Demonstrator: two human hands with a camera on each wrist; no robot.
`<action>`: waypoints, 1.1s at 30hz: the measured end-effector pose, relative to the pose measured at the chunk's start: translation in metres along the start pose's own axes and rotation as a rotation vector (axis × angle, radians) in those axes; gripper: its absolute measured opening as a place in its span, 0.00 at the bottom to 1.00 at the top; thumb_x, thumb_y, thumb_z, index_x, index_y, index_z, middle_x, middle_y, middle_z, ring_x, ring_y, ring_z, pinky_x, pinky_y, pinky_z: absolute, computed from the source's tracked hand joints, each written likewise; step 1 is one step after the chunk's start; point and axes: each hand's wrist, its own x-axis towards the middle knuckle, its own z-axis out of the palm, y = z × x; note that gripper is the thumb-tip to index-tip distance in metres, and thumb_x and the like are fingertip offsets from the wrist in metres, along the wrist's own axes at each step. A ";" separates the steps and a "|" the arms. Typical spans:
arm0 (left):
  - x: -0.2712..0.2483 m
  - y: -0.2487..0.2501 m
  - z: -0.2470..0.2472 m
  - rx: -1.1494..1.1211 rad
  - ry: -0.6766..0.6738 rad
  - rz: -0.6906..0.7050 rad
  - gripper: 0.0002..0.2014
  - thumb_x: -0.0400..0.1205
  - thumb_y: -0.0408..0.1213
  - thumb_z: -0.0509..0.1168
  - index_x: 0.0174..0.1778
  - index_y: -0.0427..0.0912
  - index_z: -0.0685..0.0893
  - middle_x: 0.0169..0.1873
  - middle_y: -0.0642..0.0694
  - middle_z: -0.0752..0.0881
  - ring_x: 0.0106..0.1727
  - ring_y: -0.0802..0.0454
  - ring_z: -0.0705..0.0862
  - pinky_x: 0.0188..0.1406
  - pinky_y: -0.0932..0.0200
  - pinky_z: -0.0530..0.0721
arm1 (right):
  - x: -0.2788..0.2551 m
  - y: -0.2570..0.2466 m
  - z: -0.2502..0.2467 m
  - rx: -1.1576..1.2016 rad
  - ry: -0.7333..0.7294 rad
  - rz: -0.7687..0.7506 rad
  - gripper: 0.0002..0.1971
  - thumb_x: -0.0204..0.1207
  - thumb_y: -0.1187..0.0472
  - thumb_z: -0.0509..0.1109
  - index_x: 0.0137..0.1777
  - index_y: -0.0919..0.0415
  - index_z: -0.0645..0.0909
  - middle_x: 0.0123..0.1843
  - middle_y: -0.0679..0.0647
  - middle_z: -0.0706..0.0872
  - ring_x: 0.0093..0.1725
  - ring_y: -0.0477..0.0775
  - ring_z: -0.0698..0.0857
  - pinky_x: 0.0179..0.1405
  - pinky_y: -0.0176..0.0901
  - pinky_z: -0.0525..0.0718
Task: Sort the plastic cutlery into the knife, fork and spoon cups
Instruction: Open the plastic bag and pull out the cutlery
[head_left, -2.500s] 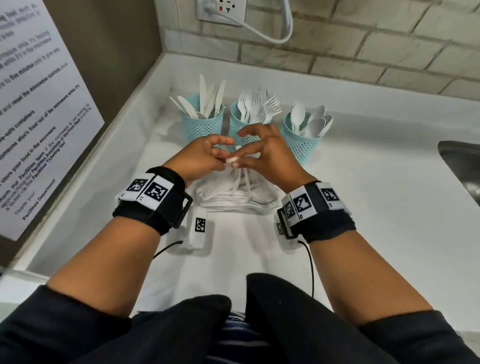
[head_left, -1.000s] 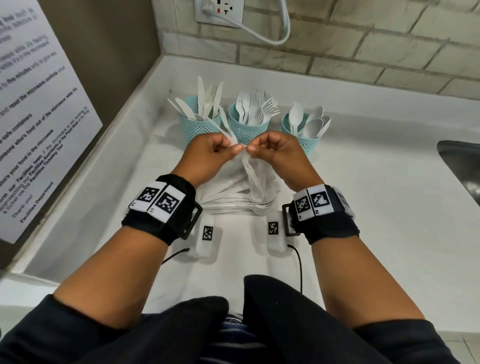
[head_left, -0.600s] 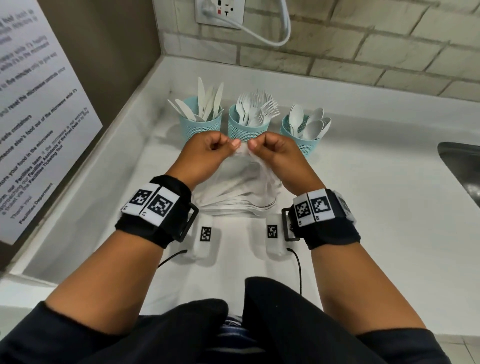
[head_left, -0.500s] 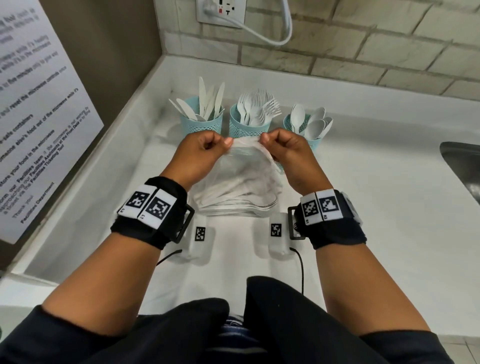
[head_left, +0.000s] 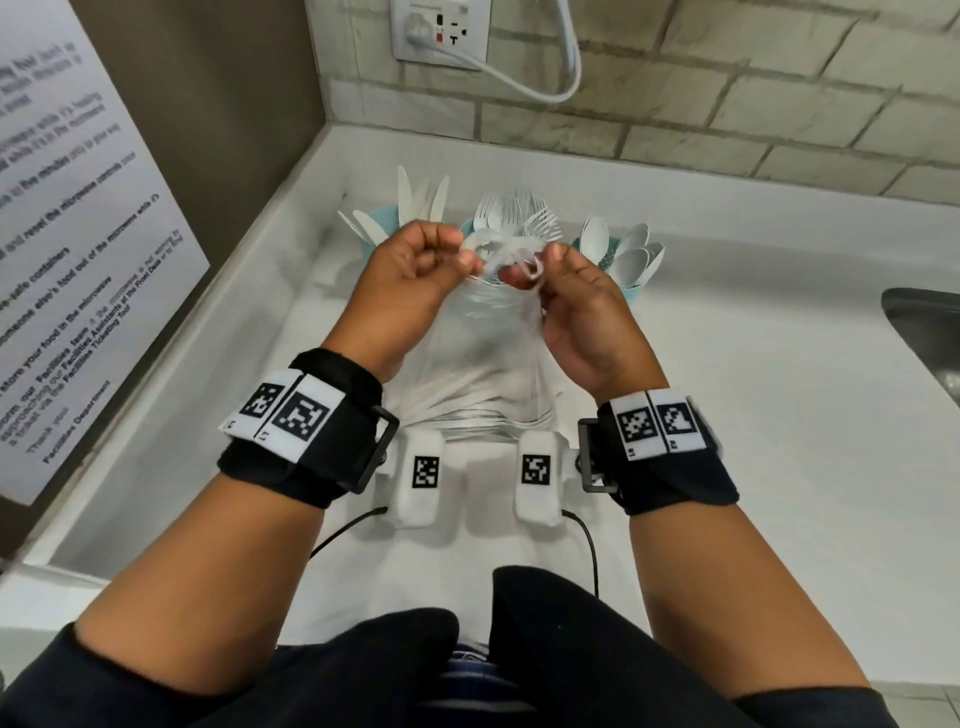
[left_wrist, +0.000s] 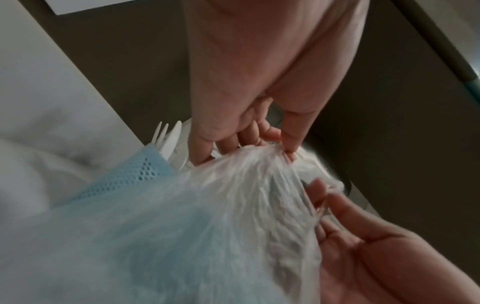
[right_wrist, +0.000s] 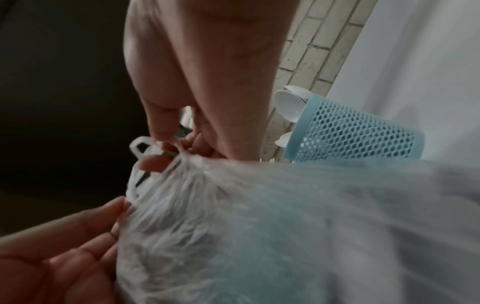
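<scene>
A clear plastic bag (head_left: 483, 358) with white cutlery in its bottom hangs between my hands above the counter. My left hand (head_left: 457, 254) pinches the gathered top of the bag (left_wrist: 207, 205) from the left. My right hand (head_left: 530, 270) pinches a twisted loop of the same top, thumb and forefinger on the plastic (right_wrist: 259, 226). Behind the hands stand three teal mesh cups: the knife cup (head_left: 383, 217) on the left, the fork cup (head_left: 467, 225) in the middle, mostly hidden, and the spoon cup (head_left: 631, 292) on the right, also in the right wrist view (right_wrist: 350, 133).
The white counter (head_left: 727, 415) meets a brick wall at the back and a brown side wall with a printed notice (head_left: 78, 234) on the left. A steel sink (head_left: 924, 332) lies at the right edge. A socket with a white cord (head_left: 441, 31) hangs above the cups.
Both hands rose with the top of the bag, from low over the counter to the level of the cup rims. The bag's top is now gathered and stretched upright.
</scene>
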 end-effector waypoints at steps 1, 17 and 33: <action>0.001 0.005 0.000 -0.041 0.027 0.001 0.08 0.83 0.28 0.61 0.43 0.48 0.76 0.33 0.53 0.85 0.33 0.67 0.83 0.35 0.72 0.77 | 0.000 -0.003 0.002 0.012 0.013 -0.005 0.11 0.85 0.66 0.53 0.43 0.62 0.74 0.28 0.48 0.84 0.34 0.44 0.85 0.44 0.33 0.82; 0.006 0.036 -0.010 -0.138 0.009 -0.005 0.13 0.87 0.30 0.49 0.45 0.46 0.77 0.20 0.57 0.69 0.20 0.61 0.63 0.26 0.66 0.70 | -0.005 -0.028 0.018 -1.285 -0.107 -0.116 0.09 0.66 0.56 0.80 0.45 0.59 0.91 0.23 0.36 0.77 0.27 0.31 0.77 0.29 0.22 0.70; 0.004 0.009 -0.019 0.594 -0.088 -0.138 0.09 0.70 0.38 0.77 0.32 0.39 0.86 0.16 0.56 0.79 0.17 0.66 0.72 0.22 0.72 0.71 | 0.005 -0.015 0.004 -0.934 0.019 -0.133 0.14 0.62 0.68 0.81 0.31 0.51 0.79 0.30 0.55 0.78 0.33 0.52 0.76 0.41 0.47 0.78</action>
